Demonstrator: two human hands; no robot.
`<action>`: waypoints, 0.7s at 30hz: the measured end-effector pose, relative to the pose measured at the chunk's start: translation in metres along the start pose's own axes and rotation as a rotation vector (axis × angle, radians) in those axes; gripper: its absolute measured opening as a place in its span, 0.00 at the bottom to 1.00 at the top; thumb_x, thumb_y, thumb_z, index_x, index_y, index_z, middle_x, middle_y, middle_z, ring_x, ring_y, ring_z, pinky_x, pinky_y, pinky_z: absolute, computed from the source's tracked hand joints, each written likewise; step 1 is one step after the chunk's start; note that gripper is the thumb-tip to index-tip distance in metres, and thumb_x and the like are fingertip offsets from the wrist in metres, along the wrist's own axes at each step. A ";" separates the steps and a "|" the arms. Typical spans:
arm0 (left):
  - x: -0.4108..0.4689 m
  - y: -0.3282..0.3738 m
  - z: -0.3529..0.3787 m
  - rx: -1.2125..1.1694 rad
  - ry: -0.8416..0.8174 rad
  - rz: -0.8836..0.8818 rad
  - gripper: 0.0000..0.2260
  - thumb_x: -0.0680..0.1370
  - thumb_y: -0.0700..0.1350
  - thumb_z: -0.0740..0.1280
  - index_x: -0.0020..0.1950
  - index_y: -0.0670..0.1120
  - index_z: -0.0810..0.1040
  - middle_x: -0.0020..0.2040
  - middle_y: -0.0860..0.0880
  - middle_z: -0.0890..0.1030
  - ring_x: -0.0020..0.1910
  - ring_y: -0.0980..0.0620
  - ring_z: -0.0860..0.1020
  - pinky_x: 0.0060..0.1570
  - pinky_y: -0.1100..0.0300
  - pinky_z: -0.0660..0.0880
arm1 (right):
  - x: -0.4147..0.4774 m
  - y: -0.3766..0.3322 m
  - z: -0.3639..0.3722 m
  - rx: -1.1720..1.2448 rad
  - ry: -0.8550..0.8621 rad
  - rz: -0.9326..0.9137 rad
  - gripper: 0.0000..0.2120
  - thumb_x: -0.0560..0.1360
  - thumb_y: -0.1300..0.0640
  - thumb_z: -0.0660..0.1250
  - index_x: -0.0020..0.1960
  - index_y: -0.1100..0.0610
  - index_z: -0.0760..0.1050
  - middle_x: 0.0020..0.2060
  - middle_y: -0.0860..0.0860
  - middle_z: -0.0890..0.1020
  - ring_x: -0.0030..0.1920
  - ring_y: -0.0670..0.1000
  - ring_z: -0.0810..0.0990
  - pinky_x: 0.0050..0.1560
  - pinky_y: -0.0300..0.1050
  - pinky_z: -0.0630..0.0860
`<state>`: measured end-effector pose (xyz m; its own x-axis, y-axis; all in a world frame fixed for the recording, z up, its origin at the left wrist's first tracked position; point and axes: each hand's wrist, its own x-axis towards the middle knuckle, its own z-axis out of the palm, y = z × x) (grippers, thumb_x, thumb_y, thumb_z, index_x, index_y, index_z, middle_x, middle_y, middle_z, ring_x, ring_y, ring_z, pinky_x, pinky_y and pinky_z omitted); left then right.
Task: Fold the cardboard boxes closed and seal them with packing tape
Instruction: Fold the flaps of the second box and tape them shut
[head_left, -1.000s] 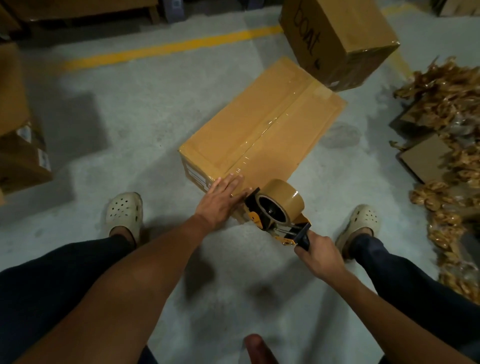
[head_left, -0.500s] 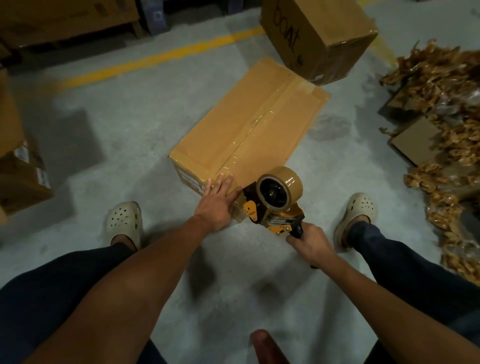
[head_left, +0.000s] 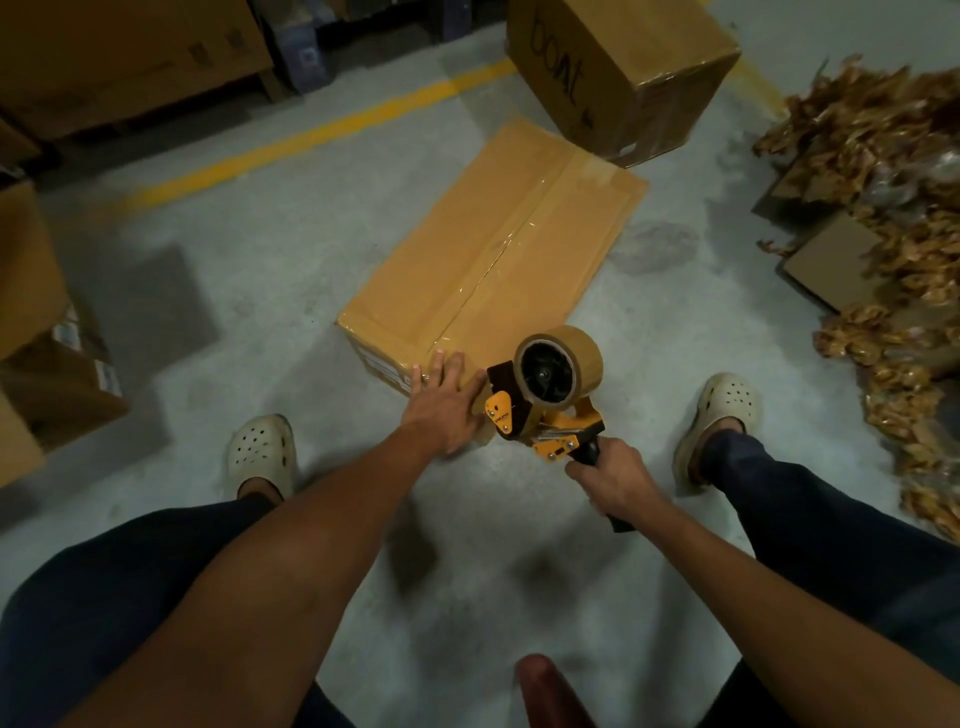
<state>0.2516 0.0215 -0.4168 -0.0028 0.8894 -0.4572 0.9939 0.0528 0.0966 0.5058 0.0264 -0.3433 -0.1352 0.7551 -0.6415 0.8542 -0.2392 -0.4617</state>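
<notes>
The closed cardboard box lies on the floor just ahead of both hands. Its long axis runs away from them and to the right, and a tape strip follows that axis along the middle seam. The left hand lies flat, fingers straight and close together, pressing on the box's near end where the strip comes over the edge. The right hand is curled round the black handle of the tape dispenser, which sits just right of the left hand, at that same near end. Whether the tape is already cut cannot be told. The left hand is likely the one to rub the tail down, while the right draws the dispenser back along the box's axis.
</notes>
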 end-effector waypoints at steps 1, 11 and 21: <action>0.000 0.001 -0.002 -0.004 -0.010 -0.003 0.32 0.81 0.65 0.51 0.81 0.55 0.45 0.81 0.42 0.40 0.78 0.36 0.37 0.74 0.32 0.43 | -0.001 0.000 0.001 0.007 0.001 0.002 0.06 0.72 0.53 0.69 0.44 0.55 0.75 0.37 0.55 0.82 0.37 0.57 0.82 0.42 0.57 0.83; 0.001 0.008 -0.012 -0.035 -0.070 -0.035 0.34 0.79 0.62 0.57 0.81 0.55 0.46 0.81 0.42 0.39 0.78 0.36 0.37 0.74 0.32 0.42 | -0.004 0.000 -0.004 -0.024 -0.011 -0.025 0.06 0.74 0.54 0.69 0.43 0.56 0.74 0.36 0.54 0.80 0.35 0.54 0.80 0.39 0.51 0.81; 0.000 0.007 -0.011 -0.033 -0.110 -0.032 0.33 0.82 0.60 0.55 0.81 0.54 0.42 0.80 0.43 0.34 0.77 0.37 0.33 0.74 0.33 0.40 | -0.002 -0.018 -0.022 -0.268 0.005 -0.177 0.09 0.74 0.54 0.68 0.38 0.53 0.69 0.31 0.48 0.74 0.33 0.47 0.74 0.30 0.40 0.66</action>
<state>0.2573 0.0267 -0.4065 -0.0206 0.8319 -0.5546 0.9894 0.0967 0.1082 0.5021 0.0430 -0.3202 -0.2918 0.7740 -0.5619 0.9195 0.0651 -0.3877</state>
